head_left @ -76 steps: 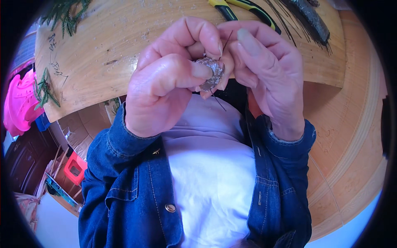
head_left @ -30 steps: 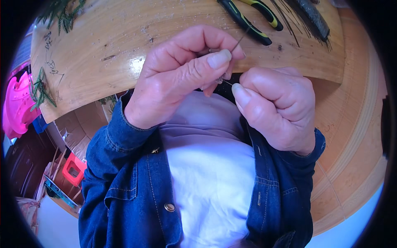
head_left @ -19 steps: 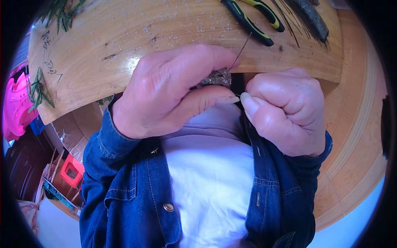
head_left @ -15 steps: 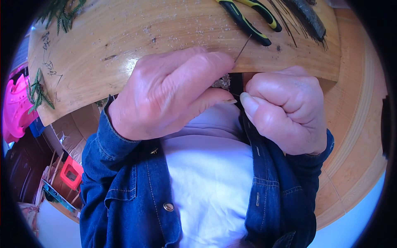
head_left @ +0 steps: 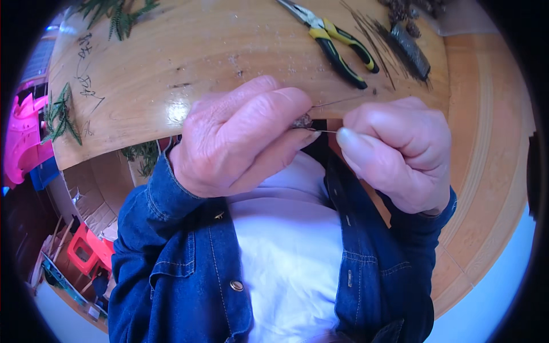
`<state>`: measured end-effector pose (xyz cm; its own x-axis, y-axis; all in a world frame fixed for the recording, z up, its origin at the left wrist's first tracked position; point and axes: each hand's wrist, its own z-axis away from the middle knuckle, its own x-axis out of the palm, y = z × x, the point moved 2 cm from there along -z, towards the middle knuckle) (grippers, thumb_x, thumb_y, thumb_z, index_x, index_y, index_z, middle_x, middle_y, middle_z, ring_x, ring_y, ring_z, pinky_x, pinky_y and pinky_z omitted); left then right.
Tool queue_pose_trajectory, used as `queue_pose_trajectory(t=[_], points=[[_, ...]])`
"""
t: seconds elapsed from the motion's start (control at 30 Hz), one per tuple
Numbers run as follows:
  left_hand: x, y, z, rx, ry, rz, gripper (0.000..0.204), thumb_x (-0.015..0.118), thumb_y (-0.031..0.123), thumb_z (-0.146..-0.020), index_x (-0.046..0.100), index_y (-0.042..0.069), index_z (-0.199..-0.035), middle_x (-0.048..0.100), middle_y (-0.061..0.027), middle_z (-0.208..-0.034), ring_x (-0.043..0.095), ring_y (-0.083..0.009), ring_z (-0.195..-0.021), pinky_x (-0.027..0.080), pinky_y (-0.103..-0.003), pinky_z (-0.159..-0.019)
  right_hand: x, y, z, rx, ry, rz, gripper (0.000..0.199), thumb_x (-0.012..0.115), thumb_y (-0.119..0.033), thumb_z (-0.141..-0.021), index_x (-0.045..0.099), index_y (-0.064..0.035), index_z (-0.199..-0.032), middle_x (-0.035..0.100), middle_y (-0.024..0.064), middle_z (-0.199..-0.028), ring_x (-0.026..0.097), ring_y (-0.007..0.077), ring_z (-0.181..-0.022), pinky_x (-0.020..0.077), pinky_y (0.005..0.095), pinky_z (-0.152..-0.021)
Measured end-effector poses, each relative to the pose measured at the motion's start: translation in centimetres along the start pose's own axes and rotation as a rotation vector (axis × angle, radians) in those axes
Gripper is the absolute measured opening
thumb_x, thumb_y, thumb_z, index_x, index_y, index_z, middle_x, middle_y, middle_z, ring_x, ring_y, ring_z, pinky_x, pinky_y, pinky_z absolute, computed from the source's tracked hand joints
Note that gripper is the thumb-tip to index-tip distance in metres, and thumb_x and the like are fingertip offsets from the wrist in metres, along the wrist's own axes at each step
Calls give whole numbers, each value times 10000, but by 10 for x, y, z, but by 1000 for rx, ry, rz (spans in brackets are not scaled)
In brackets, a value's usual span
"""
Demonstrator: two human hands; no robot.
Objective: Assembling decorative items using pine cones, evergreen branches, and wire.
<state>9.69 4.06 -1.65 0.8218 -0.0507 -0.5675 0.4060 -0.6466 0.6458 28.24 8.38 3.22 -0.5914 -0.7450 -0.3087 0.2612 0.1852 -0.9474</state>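
My left hand (head_left: 246,134) is closed, with a small brown pine cone (head_left: 303,121) between its fingers and thumb. Most of the cone is hidden behind the fingers. A thin wire (head_left: 327,131) runs from the cone across to my right hand (head_left: 397,151), which pinches it between thumb and curled forefinger. Another thin wire end (head_left: 343,102) sticks out past the left fingertips toward the right. Both hands are at the near edge of the wooden table (head_left: 148,68), in front of my chest.
Long-nose pliers (head_left: 337,48) with black and yellow handles lie beyond my hands. To their right are loose wires (head_left: 366,40), a dark wrapped bundle (head_left: 410,51) and pine cones (head_left: 399,10). Green sprigs (head_left: 62,114) lie at the left. Below stand a cardboard box (head_left: 94,177) and a red stool (head_left: 88,248).
The hands have drawn slightly apart, so the wire between them shows more. The protruding wire end has swung from steeply upward to nearly level. The view has shifted, showing more of the table's far side.
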Motion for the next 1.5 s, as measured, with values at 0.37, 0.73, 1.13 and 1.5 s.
queue_pose_trajectory(t=[0.37,0.73,1.13,1.5], points=[[-3,-5,4,-119,150,155,283,681,-2,-731,567,-33,-989,569,-150,-808,575,-290,-669,477,-331,-589,19,10,-17,95,166,-190,175,575,-135,-887,562,17,-801,505,-26,-727,413,38,-632,315,191,-559],[-4,-8,3,-44,128,10,315,654,-34,-754,554,-46,-1053,607,-159,-870,609,-281,-750,492,-318,-646,23,6,-22,-114,378,128,156,536,-82,-908,590,37,-822,499,-25,-623,425,39,-558,344,194,-526],[-2,-8,10,-153,133,146,203,582,23,-857,561,-48,-1046,611,-154,-875,597,-233,-738,481,-294,-663,14,27,-14,-5,284,-555,93,551,-58,-874,578,30,-886,566,69,-810,488,77,-649,375,175,-584],[4,-4,8,-163,152,282,231,639,1,-799,559,-36,-1013,582,-161,-832,590,-305,-705,478,-325,-618,31,35,-24,-333,403,-147,93,639,-43,-866,594,26,-909,576,32,-750,528,66,-620,420,179,-554]])
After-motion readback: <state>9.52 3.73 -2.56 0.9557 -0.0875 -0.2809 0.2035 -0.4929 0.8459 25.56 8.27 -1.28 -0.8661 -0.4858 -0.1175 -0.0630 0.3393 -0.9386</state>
